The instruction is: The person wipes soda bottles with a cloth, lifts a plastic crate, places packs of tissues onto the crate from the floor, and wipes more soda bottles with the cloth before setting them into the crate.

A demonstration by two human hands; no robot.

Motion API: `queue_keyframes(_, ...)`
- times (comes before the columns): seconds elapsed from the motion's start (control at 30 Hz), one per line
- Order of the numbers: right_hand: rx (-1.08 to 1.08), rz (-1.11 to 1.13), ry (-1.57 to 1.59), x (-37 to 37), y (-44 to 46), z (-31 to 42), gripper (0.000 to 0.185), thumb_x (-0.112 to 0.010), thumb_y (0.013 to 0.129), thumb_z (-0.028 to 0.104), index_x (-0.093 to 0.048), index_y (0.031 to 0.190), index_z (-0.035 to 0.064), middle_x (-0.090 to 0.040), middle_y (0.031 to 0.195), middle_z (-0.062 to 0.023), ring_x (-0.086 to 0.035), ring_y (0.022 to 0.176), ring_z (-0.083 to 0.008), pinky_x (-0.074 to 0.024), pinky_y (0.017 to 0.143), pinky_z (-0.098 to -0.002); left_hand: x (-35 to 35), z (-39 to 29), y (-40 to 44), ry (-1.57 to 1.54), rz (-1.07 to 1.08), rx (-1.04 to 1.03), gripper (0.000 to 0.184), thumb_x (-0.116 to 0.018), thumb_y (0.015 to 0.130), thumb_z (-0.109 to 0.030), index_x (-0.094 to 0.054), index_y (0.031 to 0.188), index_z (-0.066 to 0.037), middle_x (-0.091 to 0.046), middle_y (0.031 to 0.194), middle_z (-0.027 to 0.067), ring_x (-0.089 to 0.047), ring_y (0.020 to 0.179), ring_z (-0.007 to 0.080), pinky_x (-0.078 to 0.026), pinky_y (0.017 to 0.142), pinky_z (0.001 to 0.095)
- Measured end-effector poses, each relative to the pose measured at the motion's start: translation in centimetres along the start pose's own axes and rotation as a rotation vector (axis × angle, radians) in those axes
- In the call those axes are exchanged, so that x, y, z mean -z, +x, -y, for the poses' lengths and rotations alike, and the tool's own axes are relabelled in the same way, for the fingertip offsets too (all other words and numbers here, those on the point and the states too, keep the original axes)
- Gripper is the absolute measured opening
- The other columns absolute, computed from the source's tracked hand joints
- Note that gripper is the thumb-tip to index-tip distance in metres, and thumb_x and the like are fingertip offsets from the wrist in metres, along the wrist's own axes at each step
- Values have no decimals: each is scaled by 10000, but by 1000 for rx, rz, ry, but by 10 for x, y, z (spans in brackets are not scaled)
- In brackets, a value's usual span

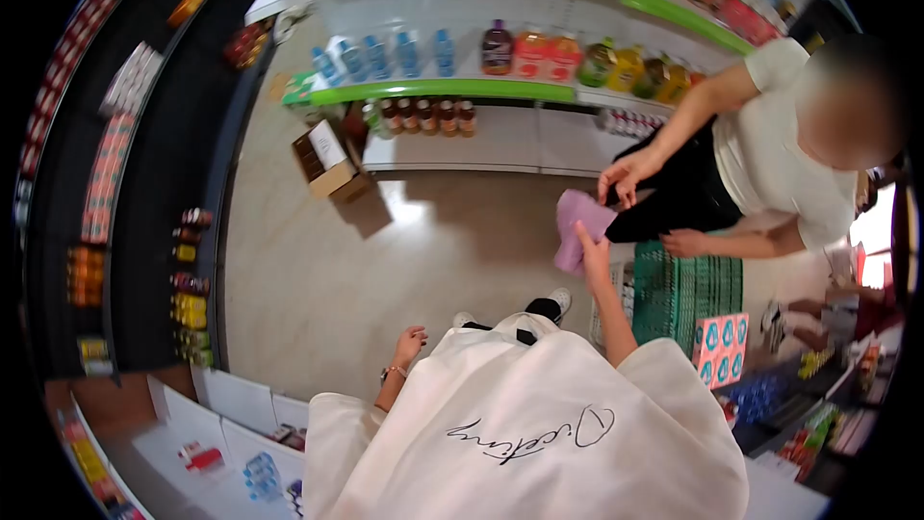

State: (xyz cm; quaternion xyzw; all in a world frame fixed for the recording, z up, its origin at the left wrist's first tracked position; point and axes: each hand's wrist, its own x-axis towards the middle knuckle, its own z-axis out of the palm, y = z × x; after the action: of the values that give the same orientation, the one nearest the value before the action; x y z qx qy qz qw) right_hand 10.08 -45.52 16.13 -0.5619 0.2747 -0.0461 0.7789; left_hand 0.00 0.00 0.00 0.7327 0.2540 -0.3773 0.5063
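My right hand [595, 258] is closed on a pink-purple cloth [581, 221], held out in front of me to the right. The co-worker's hand [630, 175] reaches down beside the cloth's upper right edge; I cannot tell whether it touches. My left hand [411, 341] hangs low at my left side, a bracelet on its wrist. Its fingers are loosely bent, with nothing seen in them.
A co-worker in a white shirt [770, 164] stands at the right by a green basket [681, 294]. Ahead, a white shelf [452, 154] carries bottles. An open cardboard box [332, 173] stands on the floor. Dark shelves [144, 231] line the left.
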Motion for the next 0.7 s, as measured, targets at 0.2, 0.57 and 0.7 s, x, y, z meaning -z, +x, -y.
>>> queue_keyframes(0.2,-36,418,-257,-174,-14,-60,323,-588,898,328,-619,996,22,-604,855,5,-538,765,-84,-445,687,-253,62,-1,13,-345,-148,-47,326,-486,915,-202,-547,1196,-49,-641,1047,71,-602,889,147,-469,724,255)
queue_keyframes(0.57,-240,1363,-482,-409,-118,-94,272,-567,915,264,-597,1026,17,-587,846,15,-508,770,-75,-430,694,-246,164,-102,-121,-1127,-236,-537,325,-543,923,-263,-555,1146,-26,-617,1061,31,-573,939,117,-438,852,264)
queue_keyframes(0.7,-220,1455,-489,-464,-117,-135,252,-572,911,231,-589,1049,21,-602,831,8,-518,738,-65,-431,660,-229,208,-81,-118,-1241,-381,-529,259,-608,884,-168,-569,1098,-28,-611,1018,32,-562,917,105,-444,806,263)
